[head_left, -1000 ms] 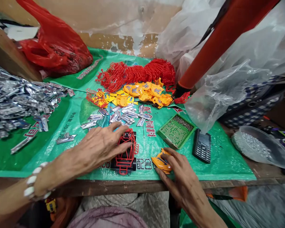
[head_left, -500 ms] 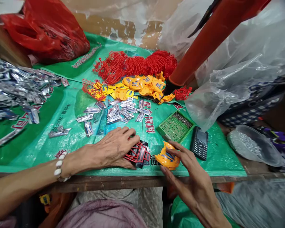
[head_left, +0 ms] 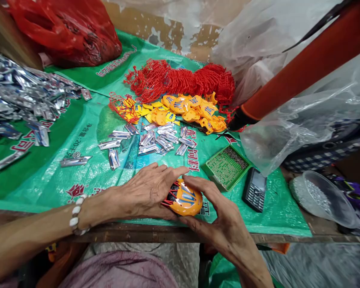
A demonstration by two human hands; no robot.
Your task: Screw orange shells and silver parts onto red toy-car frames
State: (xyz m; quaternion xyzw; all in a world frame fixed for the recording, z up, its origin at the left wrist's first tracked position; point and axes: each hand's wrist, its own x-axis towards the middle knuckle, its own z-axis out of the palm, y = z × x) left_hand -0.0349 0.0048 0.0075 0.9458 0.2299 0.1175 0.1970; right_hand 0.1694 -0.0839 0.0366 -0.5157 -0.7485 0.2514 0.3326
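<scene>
Left hand: palm down, wrist low, forearm coming in from the left, fingers bent over the red tubular plastic frame on a black base. Index finger sticks out toward the other hand; thumb side along the near side. It has hold of the frame; exact finger contact underneath hidden. White-beaded bracelet on that wrist.

Right hand: arched in a wide C, index on the far edge, thumb on the near edge, pinching the glossy orange plastic shell with blue stripes. Palm clear of it.

Shell is between the two hands, over the right part of the frame; red bars and a bit of black show next to the left fingers. Can't tell if it's seated.

Vs 0.5 s ago: shell was apart from the frame, green sheet visible between. Now they overlap, hands almost meeting. Vs 1.0 s ago: frame lay lengthwise, pointing away from the body, left hand only over its left side.

Around: green printed plastic sheet under both hands; silver foil strips beyond the left; square green plastic tray of tiny metal parts just beyond the right, black keypad phone right of that.
</scene>
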